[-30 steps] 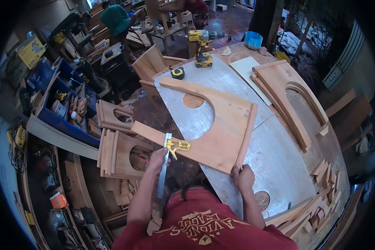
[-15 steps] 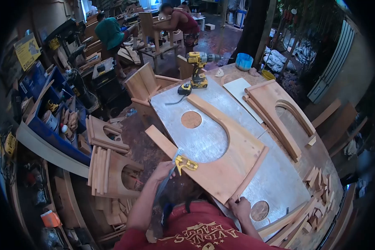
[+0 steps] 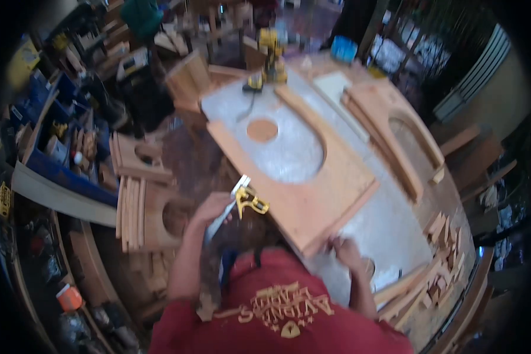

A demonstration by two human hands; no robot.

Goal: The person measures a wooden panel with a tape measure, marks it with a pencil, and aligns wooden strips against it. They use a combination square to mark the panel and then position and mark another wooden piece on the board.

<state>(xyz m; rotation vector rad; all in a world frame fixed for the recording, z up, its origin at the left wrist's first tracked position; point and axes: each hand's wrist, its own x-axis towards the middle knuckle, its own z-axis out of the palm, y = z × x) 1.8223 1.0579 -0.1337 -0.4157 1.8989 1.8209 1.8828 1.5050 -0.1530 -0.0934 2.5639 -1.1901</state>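
Note:
In the head view my left hand (image 3: 214,207) is closed around the steel blade of a combination square (image 3: 254,204) with a yellow head. The square is at the left edge of a flat wooden panel (image 3: 335,197) with a large U-shaped cutout. My right hand (image 3: 346,250), blurred, is closed beside the panel's near corner, at the end of a rounded wooden strip (image 3: 349,217) along that edge. What its fingers pinch, I cannot tell. Under the panel lies a grey metal sheet (image 3: 389,243) with round holes.
A yellow drill (image 3: 272,59) and a tape measure (image 3: 253,83) stand past the panel. More cutout panels (image 3: 389,115) lie to the right, near a blue tub (image 3: 343,49). Wood offcuts (image 3: 445,253) are piled at the lower right. Stacked panels (image 3: 149,206) and a blue tool bin (image 3: 71,159) sit left.
The view has tipped downward and blurred. My left hand has brought the square off the panel's face to its edge, and my right hand has drawn slightly away from the near corner.

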